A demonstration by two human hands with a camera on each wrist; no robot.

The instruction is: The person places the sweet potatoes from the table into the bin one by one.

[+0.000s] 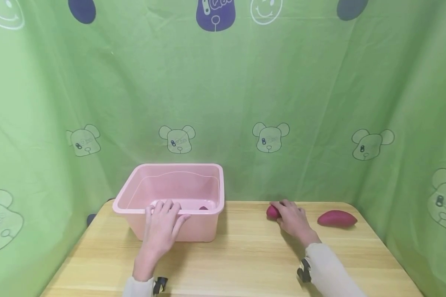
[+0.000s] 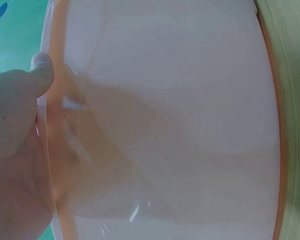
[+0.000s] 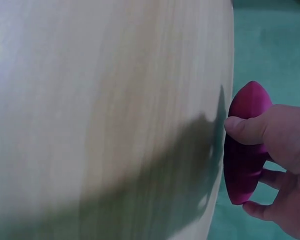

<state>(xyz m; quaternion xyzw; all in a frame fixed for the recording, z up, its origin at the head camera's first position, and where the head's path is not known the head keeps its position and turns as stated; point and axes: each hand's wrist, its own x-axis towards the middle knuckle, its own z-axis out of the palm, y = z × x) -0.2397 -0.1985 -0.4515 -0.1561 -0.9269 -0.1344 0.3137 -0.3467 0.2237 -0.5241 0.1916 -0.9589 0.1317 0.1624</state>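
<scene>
My left hand [image 1: 161, 225] holds the near rim of a pink plastic bin [image 1: 182, 168], fingers over the edge and thumb along the outer wall. In the left wrist view the thumb lies by the rim, and the bin's wall [image 2: 200, 100] fills most of the picture. At the table's far side, my right hand [image 1: 294, 218] grips a smooth magenta sweet potato [image 3: 242, 165], long and tapered at both ends. Its thumb presses one side and its fingers curl behind. To the right of that hand lies a second sweet potato [image 1: 337, 218].
A small piece of something dark pink [image 1: 203, 208] shows inside the bin, mostly hidden by the near rim. The wooden table [image 1: 245, 264] has rounded far corners. A green patterned curtain [image 1: 223, 90] hangs behind it and at both sides.
</scene>
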